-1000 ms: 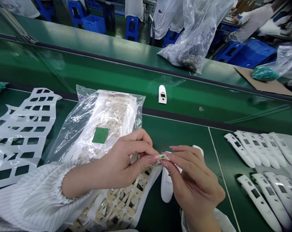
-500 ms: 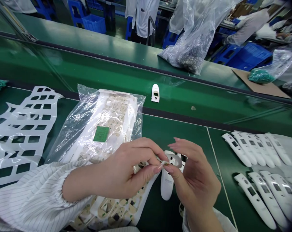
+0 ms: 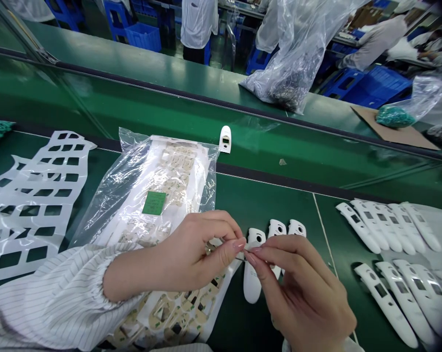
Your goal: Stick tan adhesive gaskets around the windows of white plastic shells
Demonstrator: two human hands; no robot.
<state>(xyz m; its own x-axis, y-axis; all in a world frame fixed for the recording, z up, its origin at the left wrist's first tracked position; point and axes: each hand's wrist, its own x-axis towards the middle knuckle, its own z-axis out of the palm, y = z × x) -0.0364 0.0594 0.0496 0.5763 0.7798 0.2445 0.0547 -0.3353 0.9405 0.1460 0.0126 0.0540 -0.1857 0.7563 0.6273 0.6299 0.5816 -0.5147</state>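
My left hand (image 3: 195, 256) and my right hand (image 3: 305, 281) meet over the green bench, each with thumb and forefinger pinched together. Between the fingertips is a small thin piece, mostly hidden, whose kind I cannot make out. Just below it lies a white long plastic housing (image 3: 252, 281) with a window, like a handheld thermometer shell. Two more housings, a middle one (image 3: 277, 227) and a right one (image 3: 297, 227), lie partly behind my right hand. Beneath my left forearm is a clear bag (image 3: 107, 195) with sheets of beige die-cut stickers (image 3: 165, 318).
A green square card (image 3: 154, 203) rests on the bag. White cut-out sheets (image 3: 59, 193) lie left; rows of white housings (image 3: 385, 298) lie right. Beyond, a green conveyor belt (image 3: 169, 115) carries one small white shell (image 3: 225, 139). Several people are behind it.
My right fingers have closed from a spread pose, and a pale curved strip beside them no longer shows. The shell on the belt moved left, as did a person behind.
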